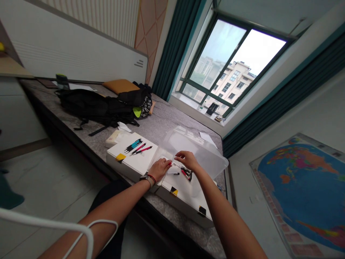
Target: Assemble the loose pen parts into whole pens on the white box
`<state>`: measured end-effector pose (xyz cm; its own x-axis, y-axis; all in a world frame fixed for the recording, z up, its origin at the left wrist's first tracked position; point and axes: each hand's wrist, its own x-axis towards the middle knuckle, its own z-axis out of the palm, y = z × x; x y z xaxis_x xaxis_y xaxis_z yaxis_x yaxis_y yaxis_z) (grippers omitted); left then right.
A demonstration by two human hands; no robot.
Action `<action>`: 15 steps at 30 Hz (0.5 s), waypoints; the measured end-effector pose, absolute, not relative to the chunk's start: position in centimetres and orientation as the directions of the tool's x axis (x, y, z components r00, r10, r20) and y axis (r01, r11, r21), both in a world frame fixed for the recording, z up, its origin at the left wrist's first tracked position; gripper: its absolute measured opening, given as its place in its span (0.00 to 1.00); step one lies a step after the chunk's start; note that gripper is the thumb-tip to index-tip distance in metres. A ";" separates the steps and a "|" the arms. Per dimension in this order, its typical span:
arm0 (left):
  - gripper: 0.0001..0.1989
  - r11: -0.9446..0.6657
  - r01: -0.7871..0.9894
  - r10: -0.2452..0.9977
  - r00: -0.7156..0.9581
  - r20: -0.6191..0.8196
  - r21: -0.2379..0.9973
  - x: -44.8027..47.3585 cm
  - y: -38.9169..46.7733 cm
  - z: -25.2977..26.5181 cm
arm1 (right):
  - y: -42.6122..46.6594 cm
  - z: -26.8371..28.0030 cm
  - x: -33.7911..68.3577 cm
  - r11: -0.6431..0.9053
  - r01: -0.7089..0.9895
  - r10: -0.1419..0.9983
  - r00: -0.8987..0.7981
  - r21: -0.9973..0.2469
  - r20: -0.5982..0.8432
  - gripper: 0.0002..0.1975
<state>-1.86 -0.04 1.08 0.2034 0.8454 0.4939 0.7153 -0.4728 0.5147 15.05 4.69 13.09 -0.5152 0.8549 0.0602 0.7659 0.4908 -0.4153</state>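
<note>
Two bare hands meet above the right white box point(185, 207) on a grey-covered bed point(159, 108), close to its left end. The left hand point(161, 168) has its fingers pressed together, apparently pinching a small red piece point(170, 163) at their tips. The right hand point(187, 159) comes in from the opposite side, thumb and forefinger curled toward each other; whether they hold anything is too small to tell.

Between the two, a slim white piece point(176, 165) leads from the left fingertips toward a loose pile of pen parts point(185, 174), its long axis roughly in line with the box's near edge. The pile lies on that same box, on the near-edge side of the right hand, plainly the closer of the two. A short black piece point(176, 173) sits apart, between the pile and the left hand.

On the left white box point(114, 158), blue pens point(132, 145) and red pens point(142, 150) lie side by side, pointing from near edge to far. A translucent bin point(212, 160) stands beyond the right hand.
</note>
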 end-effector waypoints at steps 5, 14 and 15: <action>0.18 -0.468 0.731 0.845 0.207 0.492 0.497 -1.9 -0.1 1.2 | 5.4 10.6 16.3 0.391 0.919 0.909 -0.393 -0.042 -0.137 0.07; 0.19 -0.467 0.737 0.844 0.206 0.496 0.488 -1.9 -0.1 1.3 | 5.6 6.8 15.9 0.389 0.899 0.903 -0.329 0.202 -0.278 0.11; 0.19 -0.467 0.734 0.844 0.203 0.497 0.493 -2.0 -0.1 1.2 | 5.6 6.9 15.8 0.396 0.895 0.900 -0.335 0.203 -0.279 0.11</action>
